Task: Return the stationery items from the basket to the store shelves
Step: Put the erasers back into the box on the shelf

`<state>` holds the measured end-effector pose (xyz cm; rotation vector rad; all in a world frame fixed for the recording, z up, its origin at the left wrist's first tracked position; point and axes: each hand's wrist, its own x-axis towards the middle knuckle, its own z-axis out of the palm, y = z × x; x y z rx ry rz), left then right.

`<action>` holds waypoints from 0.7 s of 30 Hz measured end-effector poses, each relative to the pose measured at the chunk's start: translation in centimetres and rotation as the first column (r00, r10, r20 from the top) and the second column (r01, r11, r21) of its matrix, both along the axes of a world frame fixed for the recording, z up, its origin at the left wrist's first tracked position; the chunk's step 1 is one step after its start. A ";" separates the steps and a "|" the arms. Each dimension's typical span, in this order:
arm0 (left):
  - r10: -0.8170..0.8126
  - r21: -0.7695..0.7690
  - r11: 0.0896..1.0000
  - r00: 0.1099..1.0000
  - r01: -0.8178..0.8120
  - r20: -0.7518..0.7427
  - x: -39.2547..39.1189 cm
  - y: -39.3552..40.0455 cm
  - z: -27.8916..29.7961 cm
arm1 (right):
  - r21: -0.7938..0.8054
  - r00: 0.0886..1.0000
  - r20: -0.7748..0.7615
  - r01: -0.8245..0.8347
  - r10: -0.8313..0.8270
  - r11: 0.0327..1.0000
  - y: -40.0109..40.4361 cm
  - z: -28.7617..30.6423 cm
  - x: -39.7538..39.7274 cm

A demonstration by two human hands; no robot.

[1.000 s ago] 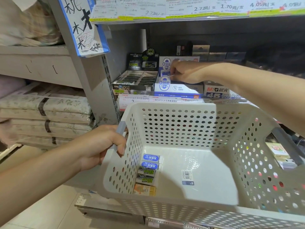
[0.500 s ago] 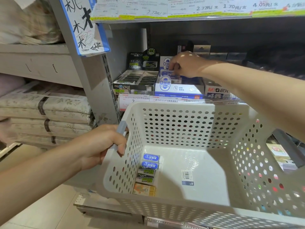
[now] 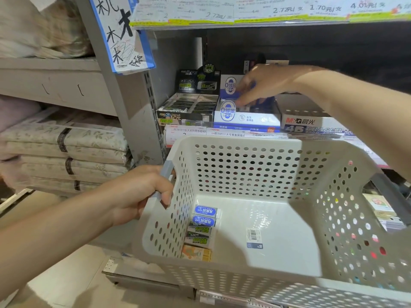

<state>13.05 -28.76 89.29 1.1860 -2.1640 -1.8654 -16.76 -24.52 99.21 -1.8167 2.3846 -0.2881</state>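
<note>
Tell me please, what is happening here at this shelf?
A person is putting erasers back on a store shelf. The left hand grips the handle of a white basket. The right hand reaches into the blue eraser box on the shelf; whether it holds anything is blurred. Five erasers lie in the basket's left corner.

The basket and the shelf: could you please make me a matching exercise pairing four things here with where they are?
Things:
1. left hand
2. right hand
3. orange eraser
4. black display box

Places:
A. nearest in the row of erasers inside the basket
B. on the shelf, left of the blue-and-white box
C. gripping the basket's handle
D. over the blue-and-white box

Pairs: 1-C, 2-D, 3-A, 4-B
</note>
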 end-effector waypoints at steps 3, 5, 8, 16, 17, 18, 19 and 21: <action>0.012 0.012 1.000 1.000 -0.012 -0.018 0.0 0.2 0.2 | 0.042 0.998 -0.057 0.042 -0.040 0.998 -0.3 -0.6 -0.8; 0.008 0.017 1.000 0.999 -0.007 -0.031 0.1 0.4 0.2 | -0.020 0.998 -0.044 0.049 -0.050 0.999 -0.7 -1.2 -1.2; -0.001 0.006 1.000 0.999 0.002 -0.036 0.4 0.4 0.1 | -0.108 0.999 0.018 0.045 -0.044 0.993 -0.9 -1.8 -1.4; -0.003 0.003 1.000 0.999 0.003 -0.037 0.4 0.7 0.2 | -0.246 0.995 -0.042 0.080 -0.093 0.966 0.5 -1.0 0.4; -0.002 0.005 1.000 0.999 0.003 -0.036 0.5 0.7 0.2 | -0.340 0.992 -0.072 0.072 -0.102 0.938 1.1 -0.8 1.2; -0.002 0.002 1.000 0.999 0.002 -0.032 0.5 0.7 0.2 | -0.450 0.994 -0.074 0.040 -0.082 0.892 1.8 -0.9 2.3; -0.004 -0.004 1.000 1.000 0.004 -0.026 0.5 0.6 0.1 | -0.556 0.998 -0.066 -0.020 -0.020 0.831 2.8 -1.2 3.5; -0.003 -0.008 1.000 1.000 0.002 -0.019 0.5 0.5 0.1 | -0.634 0.982 -0.053 -0.173 0.181 0.754 4.9 -2.5 6.0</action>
